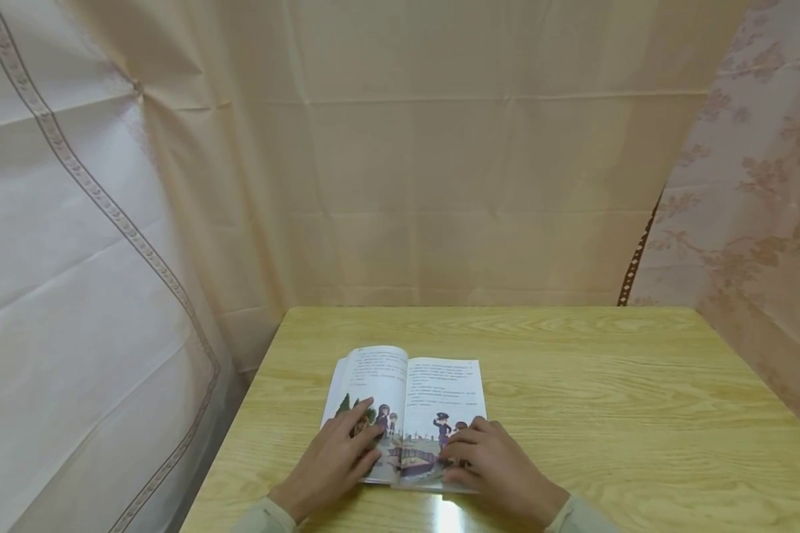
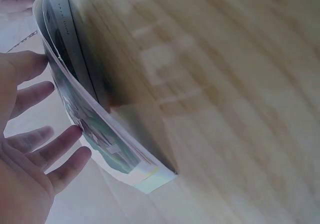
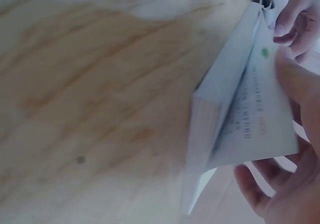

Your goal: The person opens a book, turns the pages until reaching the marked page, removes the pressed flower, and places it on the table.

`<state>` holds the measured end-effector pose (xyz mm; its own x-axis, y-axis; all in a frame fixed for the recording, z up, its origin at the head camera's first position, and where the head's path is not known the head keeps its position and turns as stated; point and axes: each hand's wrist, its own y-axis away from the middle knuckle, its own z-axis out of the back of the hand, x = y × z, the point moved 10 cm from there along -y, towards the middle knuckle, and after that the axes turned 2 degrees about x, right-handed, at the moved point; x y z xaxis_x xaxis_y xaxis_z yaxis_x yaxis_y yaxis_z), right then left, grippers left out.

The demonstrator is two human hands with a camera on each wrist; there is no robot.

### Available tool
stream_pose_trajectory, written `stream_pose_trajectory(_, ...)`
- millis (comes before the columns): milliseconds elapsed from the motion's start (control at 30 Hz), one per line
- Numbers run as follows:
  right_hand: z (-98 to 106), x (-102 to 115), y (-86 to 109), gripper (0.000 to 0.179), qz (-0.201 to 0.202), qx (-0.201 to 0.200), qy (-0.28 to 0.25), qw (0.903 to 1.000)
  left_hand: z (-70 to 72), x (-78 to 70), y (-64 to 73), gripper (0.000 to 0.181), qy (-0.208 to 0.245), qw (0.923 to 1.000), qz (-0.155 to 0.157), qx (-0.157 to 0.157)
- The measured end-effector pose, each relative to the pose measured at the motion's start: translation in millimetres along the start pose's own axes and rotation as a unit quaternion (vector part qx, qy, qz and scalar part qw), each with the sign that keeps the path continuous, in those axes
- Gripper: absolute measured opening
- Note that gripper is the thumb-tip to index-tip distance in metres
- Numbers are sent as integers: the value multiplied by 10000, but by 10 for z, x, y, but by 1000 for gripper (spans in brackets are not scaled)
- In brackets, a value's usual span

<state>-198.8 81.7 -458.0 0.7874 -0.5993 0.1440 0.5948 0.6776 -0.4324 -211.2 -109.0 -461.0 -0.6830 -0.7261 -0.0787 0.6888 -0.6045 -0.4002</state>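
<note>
An open book (image 1: 440,381) lies on the table, showing text above colour illustrations across both pages. My left hand (image 1: 336,455) rests on the lower left page, its fingers spread and fairly straight. In the left wrist view, fingertips (image 2: 75,134) touch the illustrated page surface, and the pages bow up over the tabletop. On the lower right page lies my right hand (image 1: 493,459), fingers bent. From the right wrist view, a printed leaf (image 3: 260,114) stands lifted off the page block (image 3: 220,79), with the right thumb at its edge and the fingers partly hidden behind it.
The light wood-grain table (image 1: 607,385) extends to the right of the book and behind it. A beige curtain (image 1: 467,185) hangs along the back edge, with a pale cloth (image 1: 73,296) at left and a flowered one (image 1: 760,222) at right.
</note>
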Motion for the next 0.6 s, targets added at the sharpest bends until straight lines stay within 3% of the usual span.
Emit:
stream_pose_trajectory(200, 87, -220, 73, 51, -972, -476, 195, 9939, -17, 8, -3, 31, 65, 9999, 58, 106)
stream_pose_trajectory(467, 156, -462, 196, 83, -2401, -951, -368, 9654, -41, 21, 2, 31, 101, 9994, 179, 291)
stream_pose_trajectory(600, 106, -486, 216, 79, -2807, -839, -543, 9546, -52, 24, 2, 31, 90, 9992, 201, 337)
